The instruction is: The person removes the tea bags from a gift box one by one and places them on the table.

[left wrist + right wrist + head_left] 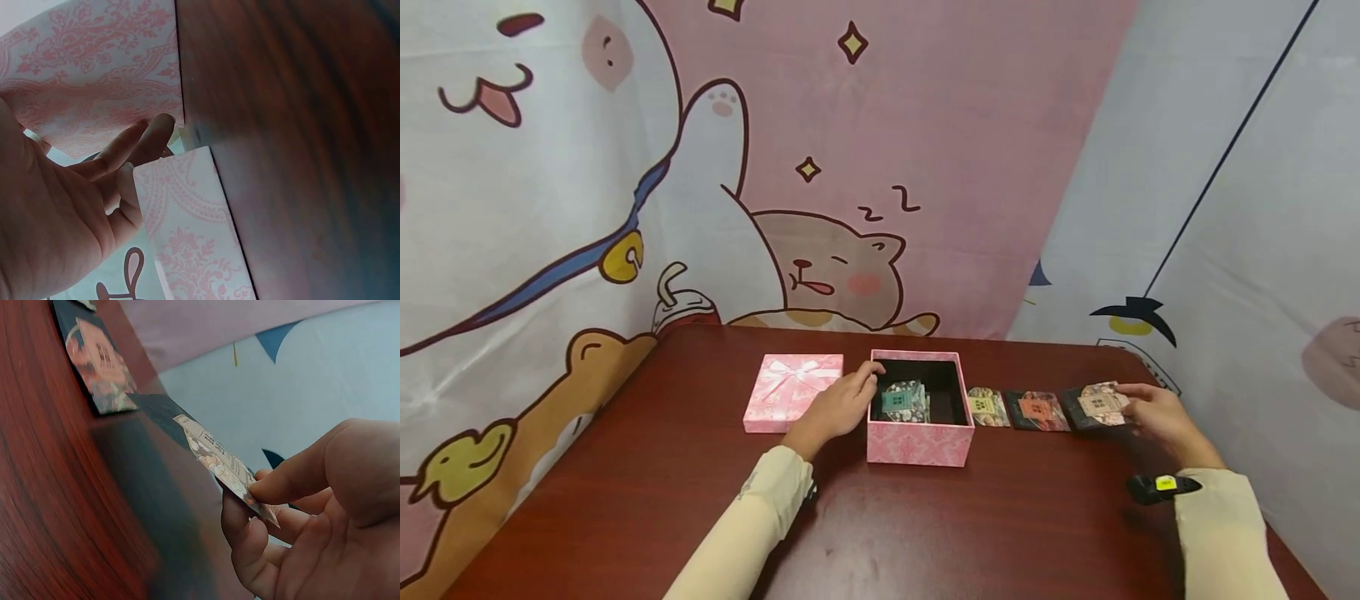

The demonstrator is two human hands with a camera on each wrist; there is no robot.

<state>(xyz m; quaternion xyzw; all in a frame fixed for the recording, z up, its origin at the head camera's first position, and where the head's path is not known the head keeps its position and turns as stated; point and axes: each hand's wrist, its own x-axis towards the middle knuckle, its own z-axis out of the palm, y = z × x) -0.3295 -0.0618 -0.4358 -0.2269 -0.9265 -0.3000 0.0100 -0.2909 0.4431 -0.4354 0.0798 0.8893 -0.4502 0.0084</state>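
A pink patterned box [920, 444] with a black inside stands upright on the table. My left hand [844, 400] holds its left wall, some fingertips over the rim and other fingers [128, 147] along the outside. Inside lie flat packets with a green label [904, 402]. On the right, my right hand [1157, 417] pinches a dark floral packet with a cream label [1101, 404] by its right end, thumb on top. In the right wrist view this packet [219, 459] tilts above the table. An orange-labelled packet [1039, 411] and a yellow-labelled packet [988, 407] lie between it and the box.
Left of the box lies its pink lid [793, 392] with a white ribbon bow, close to my left hand. The dark red-brown table [970, 533] meets a cartoon-printed cloth [970, 167] at the back and sides.
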